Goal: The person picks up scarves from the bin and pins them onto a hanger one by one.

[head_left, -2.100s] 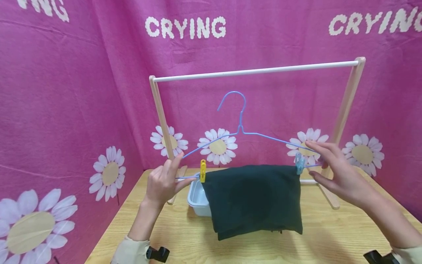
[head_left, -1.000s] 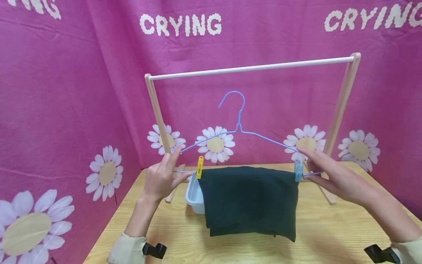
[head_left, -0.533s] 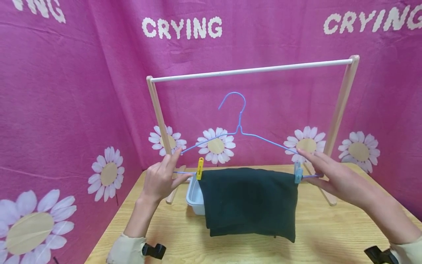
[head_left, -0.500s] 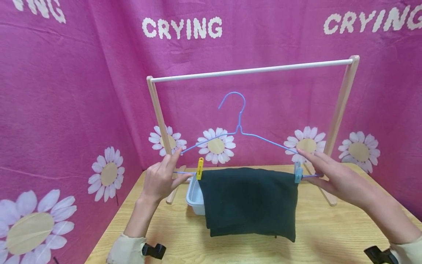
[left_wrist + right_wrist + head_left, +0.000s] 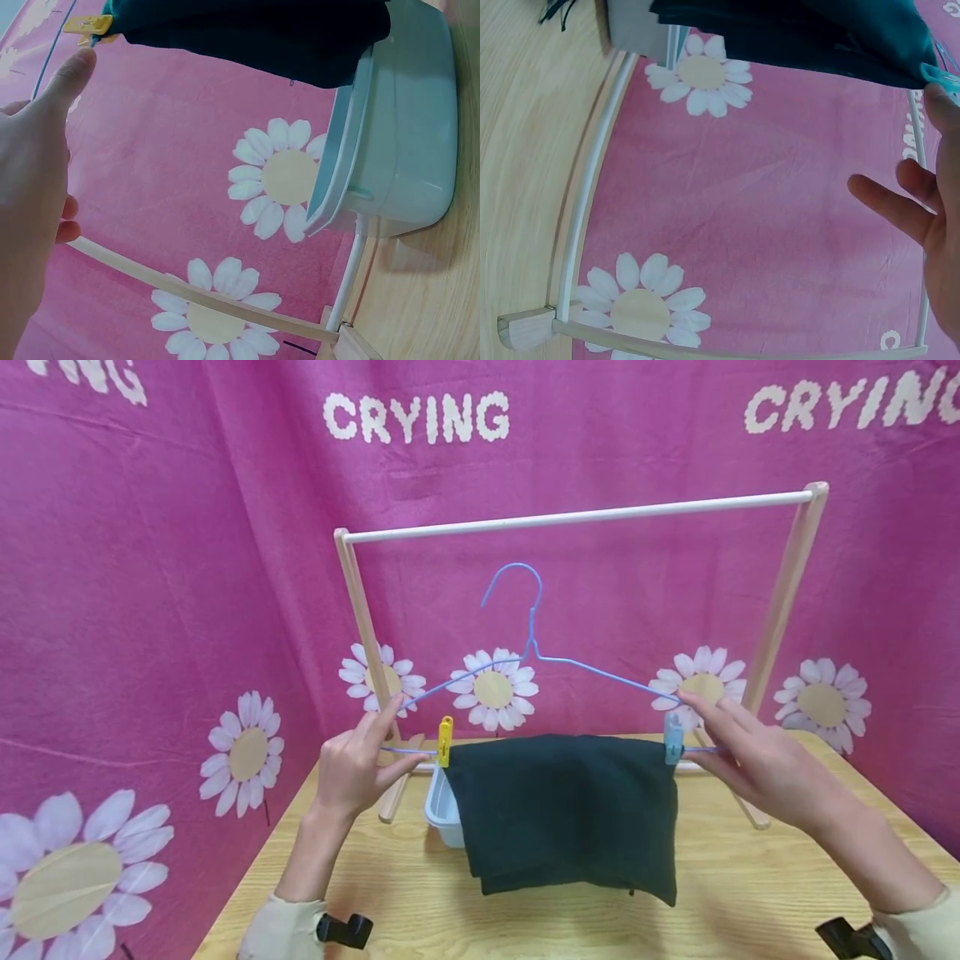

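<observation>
A blue wire hanger (image 5: 609,675) is held up in front of me by both hands, its hook pointing upward below the level of the rack's bar. Folded dark green cloth (image 5: 566,814) hangs over its lower wire. A yellow clothespin (image 5: 445,742) clips the cloth at the left corner, a light blue clothespin (image 5: 672,739) at the right. My left hand (image 5: 351,770) grips the hanger's left end between thumb and fingers. At the other end, my right hand (image 5: 772,768) pinches the wire just beyond the blue clothespin, some of its fingers extended in the right wrist view.
Behind the hanger stands a wooden rack with a white top bar (image 5: 585,517). A pale blue plastic basin (image 5: 405,127) sits on the wooden table (image 5: 405,893), partly hidden by the cloth. Pink curtain (image 5: 637,435) with printed daisies encloses the back and sides.
Over the last half second the hanger, cloth and both hands have shifted slightly left and up. Two seconds ago the right hand was farther right on the hanger; its grip has since moved inward.
</observation>
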Demonstrator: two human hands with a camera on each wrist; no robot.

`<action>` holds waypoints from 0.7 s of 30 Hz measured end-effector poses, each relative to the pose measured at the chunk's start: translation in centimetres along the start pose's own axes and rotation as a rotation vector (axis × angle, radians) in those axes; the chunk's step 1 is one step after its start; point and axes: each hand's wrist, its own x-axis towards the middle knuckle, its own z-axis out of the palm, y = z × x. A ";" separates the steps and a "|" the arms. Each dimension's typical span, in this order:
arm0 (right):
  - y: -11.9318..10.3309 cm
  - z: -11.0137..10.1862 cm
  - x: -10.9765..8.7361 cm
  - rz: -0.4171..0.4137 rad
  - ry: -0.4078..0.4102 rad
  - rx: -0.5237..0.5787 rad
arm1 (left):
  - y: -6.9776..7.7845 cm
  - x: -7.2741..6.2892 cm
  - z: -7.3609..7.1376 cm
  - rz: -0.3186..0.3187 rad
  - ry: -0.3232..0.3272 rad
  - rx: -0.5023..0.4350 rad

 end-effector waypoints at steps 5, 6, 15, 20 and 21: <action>-0.4 0.6 0.6 -0.018 0.091 -0.055 | -0.3 -0.2 -0.1 -0.051 0.003 -0.037; -0.4 0.7 0.6 -0.022 0.106 -0.061 | -0.3 -0.2 -0.1 -0.062 -0.004 -0.052; -0.5 0.4 0.2 -0.044 0.186 -0.156 | -1.2 -1.8 0.6 -0.247 -0.031 -0.267; -0.5 0.0 -0.2 -0.038 0.251 -0.198 | -2.3 -3.4 1.6 -0.466 -0.073 -0.363; -0.5 -0.1 -0.2 -0.036 0.258 -0.200 | -2.5 -3.8 1.9 -0.527 -0.103 -0.379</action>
